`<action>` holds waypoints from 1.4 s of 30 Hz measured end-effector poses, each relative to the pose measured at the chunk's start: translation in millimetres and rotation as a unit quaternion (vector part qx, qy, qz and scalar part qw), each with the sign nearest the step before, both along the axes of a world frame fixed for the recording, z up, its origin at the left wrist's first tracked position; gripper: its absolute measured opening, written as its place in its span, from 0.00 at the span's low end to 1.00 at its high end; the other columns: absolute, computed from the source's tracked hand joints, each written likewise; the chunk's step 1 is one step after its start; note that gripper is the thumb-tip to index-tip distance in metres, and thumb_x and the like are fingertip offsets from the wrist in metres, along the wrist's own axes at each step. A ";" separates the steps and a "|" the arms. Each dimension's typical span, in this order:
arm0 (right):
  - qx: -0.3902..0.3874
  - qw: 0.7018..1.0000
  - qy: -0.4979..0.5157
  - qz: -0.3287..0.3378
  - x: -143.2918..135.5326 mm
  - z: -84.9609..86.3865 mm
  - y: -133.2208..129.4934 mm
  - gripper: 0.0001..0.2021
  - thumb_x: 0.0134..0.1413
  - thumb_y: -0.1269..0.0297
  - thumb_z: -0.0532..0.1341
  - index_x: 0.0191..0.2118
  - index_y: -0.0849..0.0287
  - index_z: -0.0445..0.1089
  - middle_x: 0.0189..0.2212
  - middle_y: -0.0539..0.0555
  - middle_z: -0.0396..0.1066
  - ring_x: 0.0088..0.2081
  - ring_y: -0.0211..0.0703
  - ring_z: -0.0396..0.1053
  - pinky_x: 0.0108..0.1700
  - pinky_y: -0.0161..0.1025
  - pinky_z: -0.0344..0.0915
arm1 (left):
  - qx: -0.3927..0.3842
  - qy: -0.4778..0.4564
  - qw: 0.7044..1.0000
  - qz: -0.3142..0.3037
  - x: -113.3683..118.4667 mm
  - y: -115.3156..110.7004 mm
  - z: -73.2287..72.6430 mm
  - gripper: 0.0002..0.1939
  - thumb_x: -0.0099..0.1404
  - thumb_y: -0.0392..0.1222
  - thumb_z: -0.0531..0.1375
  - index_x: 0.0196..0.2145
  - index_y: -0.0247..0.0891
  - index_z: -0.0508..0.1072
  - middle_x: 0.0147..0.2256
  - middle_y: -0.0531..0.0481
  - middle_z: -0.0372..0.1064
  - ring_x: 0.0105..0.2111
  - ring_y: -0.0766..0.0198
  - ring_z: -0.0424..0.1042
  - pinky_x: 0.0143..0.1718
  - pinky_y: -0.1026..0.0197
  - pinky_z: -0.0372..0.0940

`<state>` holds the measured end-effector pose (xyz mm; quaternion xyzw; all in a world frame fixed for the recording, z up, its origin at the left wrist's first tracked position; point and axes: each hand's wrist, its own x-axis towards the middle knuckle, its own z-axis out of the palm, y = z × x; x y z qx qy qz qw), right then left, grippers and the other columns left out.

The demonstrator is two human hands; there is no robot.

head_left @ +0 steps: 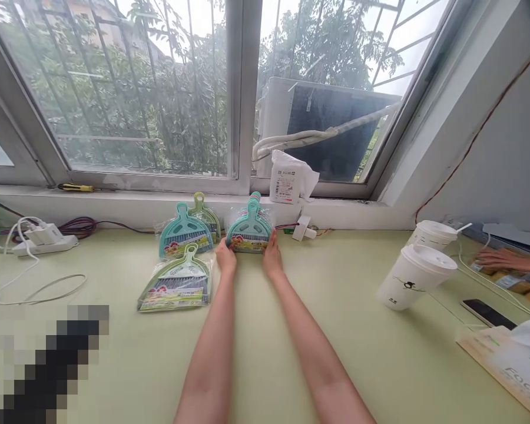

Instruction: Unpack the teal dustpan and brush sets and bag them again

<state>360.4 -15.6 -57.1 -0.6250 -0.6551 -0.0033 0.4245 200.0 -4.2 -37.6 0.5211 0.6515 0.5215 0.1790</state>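
A stack of teal dustpan-and-brush sets (250, 231) in clear wrap stands against the wall below the window. My left hand (226, 257) grips its left edge and my right hand (272, 255) its right edge. Just left of my left hand, another teal dustpan set (184, 234) leans upright, with a green dustpan set (201, 213) partly hidden behind it. In front of these, a green wrapped dustpan set (176, 287) lies on the table.
White cups (417, 274) stand at the right, near a phone (488, 313) and a tissue pack (507, 359). Another person's hand (501, 258) rests at far right. A power strip (46, 242) with cables lies left; a screwdriver (76, 187) is on the sill.
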 end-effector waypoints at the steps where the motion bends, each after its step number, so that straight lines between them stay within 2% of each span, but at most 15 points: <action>1: -0.001 1.000 0.002 0.008 0.8 -0.4 -0.4 0.41 0.53 0.75 0.48 0.68 0.63 0.23 0.69 0.63 0.33 0.66 0.55 0.48 0.56 0.49 0.63 | -0.007 0.010 1.000 -0.002 -0.1 -0.4 0.1 0.15 0.63 0.36 0.53 0.47 0.38 0.69 0.45 0.37 0.71 0.50 0.48 0.67 0.50 0.47 0.61; 5: 0.004 0.999 0.010 0.041 3.2 -2.1 -2.6 0.49 0.43 0.80 0.49 0.68 0.58 0.19 0.70 0.59 0.27 0.65 0.55 0.50 0.51 0.48 0.67 | -0.014 0.028 0.999 -0.030 0.0 0.1 -2.3 0.19 0.64 0.37 0.53 0.53 0.37 0.64 0.50 0.35 0.68 0.55 0.47 0.62 0.52 0.46 0.60; 10: 0.010 0.999 0.015 0.029 2.4 -2.7 -3.3 0.50 0.41 0.79 0.50 0.68 0.55 0.20 0.70 0.60 0.27 0.62 0.59 0.57 0.50 0.51 0.68 | 0.008 0.009 0.999 -0.039 0.3 3.2 -7.0 0.29 0.61 0.30 0.51 0.60 0.36 0.56 0.56 0.34 0.62 0.60 0.50 0.57 0.58 0.46 0.54; 14: 0.015 0.999 0.019 0.025 1.8 -1.6 -1.9 0.49 0.44 0.78 0.50 0.68 0.56 0.20 0.70 0.59 0.27 0.65 0.59 0.49 0.52 0.51 0.66 | 0.036 -0.006 0.999 -0.031 0.1 4.3 -6.8 0.34 0.58 0.27 0.51 0.62 0.33 0.52 0.58 0.32 0.60 0.61 0.49 0.56 0.60 0.47 0.53; 17: 0.029 0.999 0.009 0.022 2.0 -0.4 -1.9 0.48 0.47 0.76 0.52 0.68 0.58 0.20 0.70 0.60 0.28 0.67 0.57 0.42 0.58 0.52 0.61 | 0.057 0.003 0.998 -0.030 0.5 4.5 -5.1 0.34 0.58 0.29 0.52 0.62 0.32 0.51 0.57 0.33 0.60 0.60 0.49 0.57 0.59 0.47 0.53; 24: 0.035 0.999 -0.002 0.013 0.2 4.8 -4.5 0.46 0.55 0.65 0.55 0.67 0.55 0.19 0.69 0.61 0.28 0.68 0.55 0.38 0.62 0.55 0.52 | 0.070 0.007 0.997 -0.038 3.8 5.6 -2.6 0.34 0.59 0.33 0.54 0.63 0.33 0.50 0.59 0.33 0.57 0.60 0.49 0.55 0.60 0.47 0.52; 30: 0.046 0.999 0.001 0.007 0.0 8.9 -6.7 0.42 0.61 0.58 0.52 0.68 0.56 0.19 0.69 0.63 0.29 0.68 0.55 0.39 0.62 0.56 0.51 | 0.091 0.006 0.995 -0.030 5.4 4.3 -1.2 0.35 0.60 0.34 0.53 0.64 0.33 0.48 0.59 0.34 0.58 0.61 0.51 0.55 0.62 0.48 0.49; 38: 0.068 0.997 -0.024 -0.006 0.0 6.5 -2.7 0.41 0.61 0.56 0.51 0.68 0.54 0.19 0.69 0.62 0.30 0.68 0.55 0.40 0.61 0.58 0.51 | 0.154 0.045 0.987 0.019 6.9 3.3 3.4 0.30 0.63 0.35 0.51 0.62 0.35 0.51 0.56 0.38 0.62 0.59 0.54 0.58 0.60 0.48 0.53; 42: 0.084 0.996 -0.024 -0.020 2.1 8.6 -7.4 0.40 0.61 0.55 0.50 0.68 0.55 0.22 0.69 0.64 0.32 0.67 0.57 0.40 0.61 0.61 0.51 | 0.197 0.087 0.976 0.041 14.5 -16.5 8.5 0.29 0.63 0.32 0.49 0.62 0.30 0.51 0.59 0.34 0.56 0.62 0.56 0.53 0.62 0.49 0.51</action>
